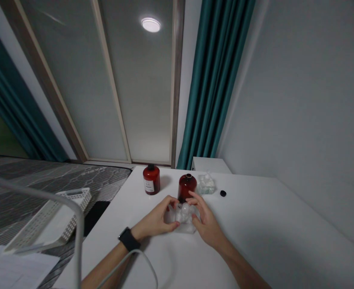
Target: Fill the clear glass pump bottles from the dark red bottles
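Note:
My left hand [157, 218], with a dark watch on its wrist, curls its thumb and fingers around the left side of a clear plastic bag [183, 214]. Whitish, rounded shapes show in the bag; their kind cannot be made out. On the bag's right side, my right hand [206, 222] grips with bent fingers, its upper fingers close to an uncapped amber bottle [187, 185]. That bottle stands upright just behind the bag, its lower part hidden. Further left is a second amber bottle [151, 180], with a black cap and a white label.
Behind the right hand sits a clear plastic packet [206, 184], with a small black cap [223, 193] beside it. Left of the white table [255, 237] are a white perforated basket [35, 228] and papers [17, 269]. A pale cable [146, 259] crosses by my left forearm.

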`<state>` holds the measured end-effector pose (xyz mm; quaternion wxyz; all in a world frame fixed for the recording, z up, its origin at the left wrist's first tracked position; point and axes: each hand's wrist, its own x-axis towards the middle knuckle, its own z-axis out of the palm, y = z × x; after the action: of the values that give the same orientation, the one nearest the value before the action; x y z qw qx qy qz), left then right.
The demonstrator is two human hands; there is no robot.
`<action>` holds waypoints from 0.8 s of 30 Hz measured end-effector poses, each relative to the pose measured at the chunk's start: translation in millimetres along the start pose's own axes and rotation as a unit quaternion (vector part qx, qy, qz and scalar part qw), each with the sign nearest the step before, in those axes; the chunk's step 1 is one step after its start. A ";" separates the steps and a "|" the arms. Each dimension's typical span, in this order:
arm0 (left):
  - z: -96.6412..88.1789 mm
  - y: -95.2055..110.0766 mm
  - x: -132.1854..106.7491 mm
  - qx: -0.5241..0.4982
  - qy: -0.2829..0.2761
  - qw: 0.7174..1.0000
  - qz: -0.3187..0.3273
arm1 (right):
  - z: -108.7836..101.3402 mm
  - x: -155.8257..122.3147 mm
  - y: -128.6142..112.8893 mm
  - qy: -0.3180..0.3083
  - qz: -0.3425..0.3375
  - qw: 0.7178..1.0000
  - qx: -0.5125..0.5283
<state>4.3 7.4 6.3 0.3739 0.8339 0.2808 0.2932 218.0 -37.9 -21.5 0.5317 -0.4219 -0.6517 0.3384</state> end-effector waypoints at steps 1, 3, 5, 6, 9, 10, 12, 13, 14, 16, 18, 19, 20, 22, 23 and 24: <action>0.0 0.3 -0.2 0.000 0.000 1.000 -0.003 | 0.0 -0.1 0.2 0.007 0.001 1.000 -0.002; -0.1 0.5 -0.4 0.001 -0.002 1.000 -0.006 | 0.1 0.1 0.1 0.005 0.005 1.000 0.001; 0.0 0.5 -0.3 0.000 -0.001 1.000 -0.005 | 0.2 0.5 -0.6 -0.008 0.006 1.000 0.009; 0.1 0.5 -0.2 0.000 -0.001 1.000 -0.004 | 0.3 0.7 -1.2 -0.009 0.005 1.000 0.012; 0.3 0.4 0.3 0.000 0.000 1.000 -0.001 | 0.5 1.2 -3.1 0.003 0.004 1.000 0.013; 0.4 0.2 0.4 0.000 0.000 1.000 -0.002 | 0.6 1.1 -3.8 0.003 0.006 1.000 0.014; 0.7 -0.8 0.4 0.000 -0.001 1.000 -0.003 | 0.7 0.9 -4.5 -0.003 0.006 1.000 0.017; 0.8 -1.5 0.3 0.000 -0.002 1.000 -0.004 | 0.8 0.7 -4.6 -0.004 0.004 1.000 0.018; 0.9 -2.2 0.2 0.000 -0.003 1.000 -0.004 | 0.8 0.6 -4.5 -0.002 0.001 1.000 0.018; 1.1 -3.3 0.1 0.000 -0.003 1.000 -0.004 | 0.9 0.5 -3.7 0.006 -0.003 1.000 0.018; 1.0 -3.2 -0.1 0.001 -0.003 1.000 -0.005 | 1.1 0.5 -2.8 0.005 -0.002 1.000 0.027; 1.0 -2.7 -0.2 0.000 -0.003 1.000 -0.005 | 1.2 0.5 -2.5 -0.001 0.000 0.999 0.034; 0.9 -2.1 -0.3 0.000 -0.002 1.000 -0.005 | 1.4 0.5 -2.3 -0.007 0.001 0.999 0.039; 0.7 -0.9 -0.5 -0.002 -0.001 1.000 -0.004 | 1.6 0.5 -2.4 -0.013 0.001 0.999 0.040; 0.6 -0.5 -0.6 -0.002 0.000 1.000 -0.003 | 1.6 0.4 -2.7 -0.011 0.000 0.999 0.035; 0.5 -0.3 -0.6 -0.002 0.000 1.000 -0.002 | 1.6 0.5 -3.0 -0.009 -0.002 1.000 0.029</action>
<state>4.2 6.9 5.6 0.3761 0.8328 0.2818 0.2926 215.8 -38.8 -19.0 0.5382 -0.4019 -0.6472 0.3603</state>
